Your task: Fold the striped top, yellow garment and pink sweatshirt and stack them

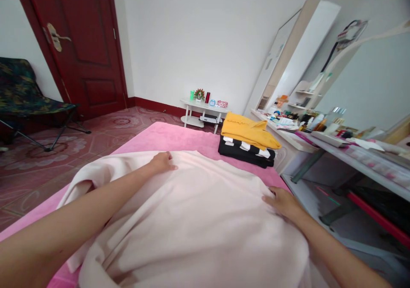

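A large pale pink top (198, 211) lies spread and wrinkled across a pink bed cover (153, 136). A sleeve-like fold of it hangs toward the left side of the bed. On its upper left part, my left hand (162, 163) is closed on the fabric, thumb pointing right. At the right edge of the top, my right hand (283, 202) pinches the cloth between thumb and fingers. Beyond it, toward the bed's far right corner, sits a folded stack: a yellow garment (246, 130) over black and white clothing (240, 154).
A small white table (205, 105) with a plant and cups stands past the bed's far end. Along the right side runs a cluttered dressing table (329, 139) with a mirror (378, 78). To the left are a camouflage folding chair (28, 95) and a dark red door (77, 36).
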A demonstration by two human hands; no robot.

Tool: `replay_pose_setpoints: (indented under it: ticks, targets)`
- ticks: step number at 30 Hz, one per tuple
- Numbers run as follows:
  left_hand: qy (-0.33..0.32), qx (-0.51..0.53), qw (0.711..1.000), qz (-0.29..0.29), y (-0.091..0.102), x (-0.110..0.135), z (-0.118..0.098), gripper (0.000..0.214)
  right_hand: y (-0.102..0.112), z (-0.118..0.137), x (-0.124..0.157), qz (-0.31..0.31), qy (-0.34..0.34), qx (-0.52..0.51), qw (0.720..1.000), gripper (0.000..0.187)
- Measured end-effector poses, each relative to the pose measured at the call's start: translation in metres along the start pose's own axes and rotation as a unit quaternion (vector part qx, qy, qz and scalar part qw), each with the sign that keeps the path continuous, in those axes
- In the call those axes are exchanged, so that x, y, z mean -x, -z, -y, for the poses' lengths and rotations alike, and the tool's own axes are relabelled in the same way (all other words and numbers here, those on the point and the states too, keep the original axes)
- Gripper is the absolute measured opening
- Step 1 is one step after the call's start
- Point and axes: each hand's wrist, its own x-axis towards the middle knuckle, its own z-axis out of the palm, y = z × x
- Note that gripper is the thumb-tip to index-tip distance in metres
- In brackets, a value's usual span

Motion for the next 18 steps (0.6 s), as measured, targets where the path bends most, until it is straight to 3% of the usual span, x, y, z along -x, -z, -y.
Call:
replay_pose_setpoints:
  ticks: [2,5,7,10,12,14,16,18]
  targets:
    - [-0.014,0.023,1.0,0.014,0.004,-0.002,-0.005,0.017,0.014,-0.002,-0.009,0.03,-0.006,0.018,0.999,0.029]
    - [-0.023,0.057,0.998,-0.003,0.024,-0.012,-0.017,0.009,0.041,0.006,-0.024,-0.035,-0.037,0.055,0.997,0.034]
    - [-0.037,0.093,0.993,-0.07,0.043,-0.023,-0.025,0.014,0.056,0.017,-0.034,-0.102,-0.044,0.093,0.989,0.035]
    - [-0.085,0.16,0.953,-0.242,0.066,-0.043,-0.036,0.019,0.064,0.025,-0.051,-0.215,-0.043,0.154,0.964,0.037]
    - [-0.127,0.165,0.934,-0.289,0.068,-0.05,-0.041,0.02,0.058,0.022,-0.062,-0.23,-0.05,0.142,0.961,0.036]
    - [-0.158,0.129,0.951,-0.231,0.057,-0.048,-0.042,0.024,0.046,0.014,-0.067,-0.177,-0.066,0.091,0.978,0.05]
    - [-0.195,0.092,0.968,-0.127,0.039,-0.033,-0.041,0.033,0.032,0.007,-0.062,-0.112,-0.058,0.047,0.991,0.069]
    - [-0.238,0.076,0.967,-0.043,0.021,-0.008,-0.037,0.037,0.022,0.006,-0.043,-0.081,-0.013,0.006,0.997,0.069]
